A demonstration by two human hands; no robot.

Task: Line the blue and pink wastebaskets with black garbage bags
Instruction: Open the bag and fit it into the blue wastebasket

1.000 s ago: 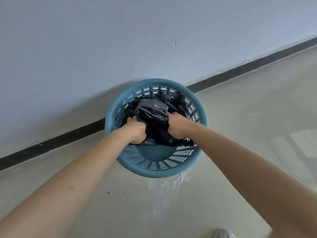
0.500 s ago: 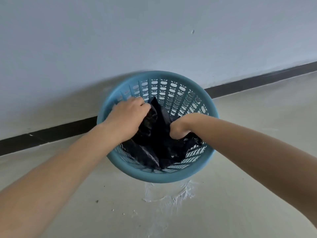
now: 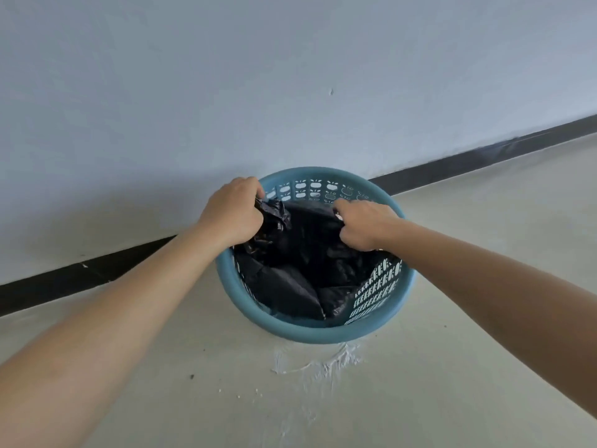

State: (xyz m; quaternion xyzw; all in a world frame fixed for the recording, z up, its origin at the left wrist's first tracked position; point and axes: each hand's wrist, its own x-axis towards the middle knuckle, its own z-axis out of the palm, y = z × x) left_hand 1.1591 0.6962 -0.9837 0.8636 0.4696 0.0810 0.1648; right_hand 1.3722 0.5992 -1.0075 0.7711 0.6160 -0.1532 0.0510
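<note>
A round blue wastebasket [image 3: 319, 333] with perforated walls stands on the floor against the wall. Inside it lies a black garbage bag [image 3: 303, 263], spread across the left and middle and crumpled at the bottom. My left hand [image 3: 234, 210] grips a bunched edge of the bag at the basket's far left rim. Over the far right of the opening, my right hand [image 3: 366, 223] pinches another part of the bag's edge. The right inner wall of the basket is bare. No pink wastebasket is in view.
A pale wall [image 3: 290, 76] with a black baseboard [image 3: 484, 158] runs right behind the basket. The floor [image 3: 484, 253] is light grey, with a white smear [image 3: 318, 367] and a few crumbs just in front of the basket.
Both hands have risen from deep inside the basket to its far rim, pulling the bag's edge up and apart. The bag is now spread wider inside.
</note>
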